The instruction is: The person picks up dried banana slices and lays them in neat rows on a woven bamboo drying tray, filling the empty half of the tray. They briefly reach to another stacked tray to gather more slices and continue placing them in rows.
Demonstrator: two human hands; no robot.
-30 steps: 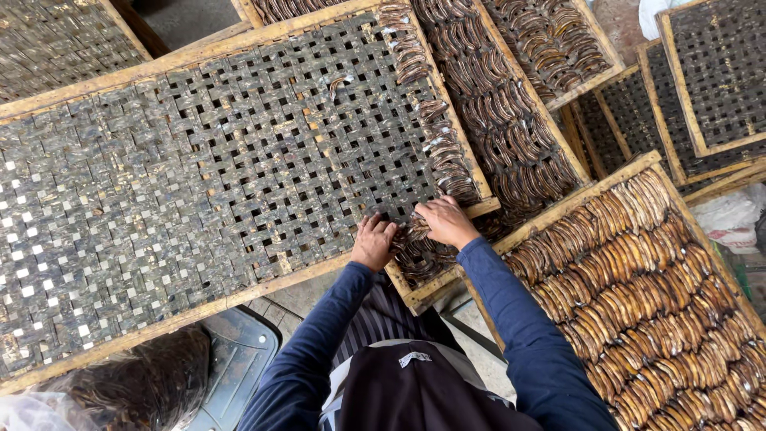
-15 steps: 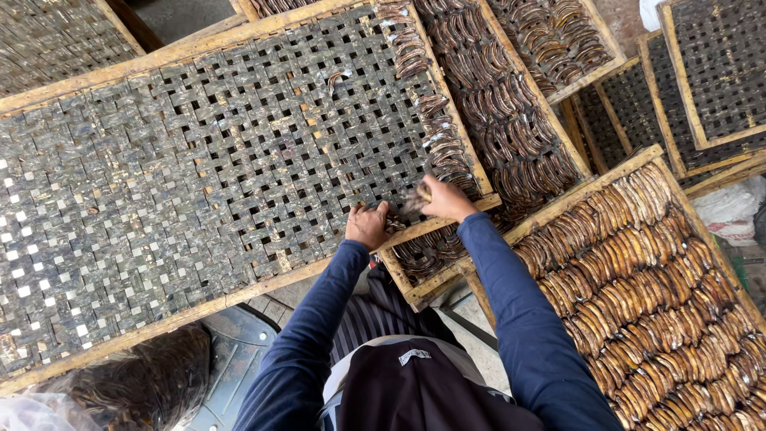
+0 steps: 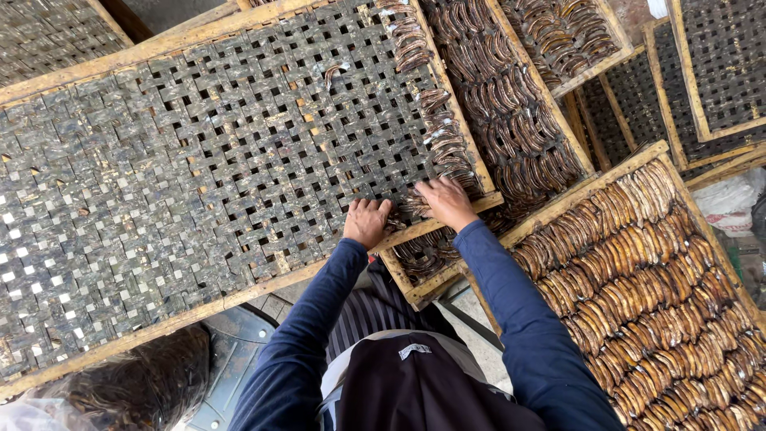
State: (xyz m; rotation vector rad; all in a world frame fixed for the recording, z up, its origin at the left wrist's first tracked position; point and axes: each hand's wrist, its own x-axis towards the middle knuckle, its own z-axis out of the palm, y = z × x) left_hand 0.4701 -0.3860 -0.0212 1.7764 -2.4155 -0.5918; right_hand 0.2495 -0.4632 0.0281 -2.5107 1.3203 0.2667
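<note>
A big woven drying tray with a pale wooden frame lies tilted across the view, mostly bare mesh. A thin row of dark dried fish runs along its right edge. My left hand rests flat on the mesh at the tray's near right corner, fingers together. My right hand lies beside it on the same corner, fingers spread over a small cluster of the dark fish. Whether either hand grips anything is hidden under the fingers.
Beneath it, a second tray holds dense rows of dark fish. To the right, a tray is packed with golden-brown dried fish. More mesh trays lie at the top right. A white bag sits at the right edge, a dark heap at bottom left.
Both hands have slid a short way up onto the corner of the big woven tray, from its lower frame edge onto the mesh and fish there.
</note>
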